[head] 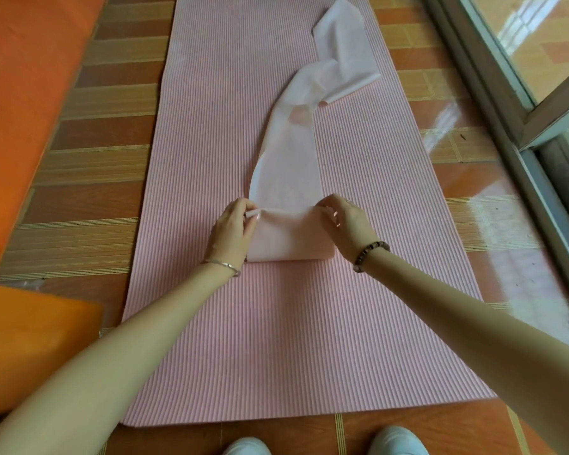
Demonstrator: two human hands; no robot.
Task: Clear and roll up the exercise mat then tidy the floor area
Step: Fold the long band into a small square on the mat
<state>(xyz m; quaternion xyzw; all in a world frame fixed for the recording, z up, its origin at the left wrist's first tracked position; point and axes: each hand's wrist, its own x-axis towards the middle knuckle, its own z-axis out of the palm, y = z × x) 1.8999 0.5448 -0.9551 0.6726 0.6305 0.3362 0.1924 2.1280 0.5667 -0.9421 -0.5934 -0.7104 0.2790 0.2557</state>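
Note:
A pink ribbed exercise mat (211, 133) lies flat on the tiled floor, running away from me. On it lies a long pale pink stretch band (293, 152), winding from the mat's far right down to its middle. The band's near end is folded over into a flat packet (289, 238). My left hand (232, 229) pinches the fold's left corner. At the fold's right corner my right hand (345, 221) pinches it too. Both forearms reach in from the bottom of the view.
An orange mat or cushion (23, 93) lies along the left, and another orange piece (30, 343) at the near left. A sliding door frame and track (493, 103) run along the right. My two white shoes (326, 444) stand at the mat's near edge.

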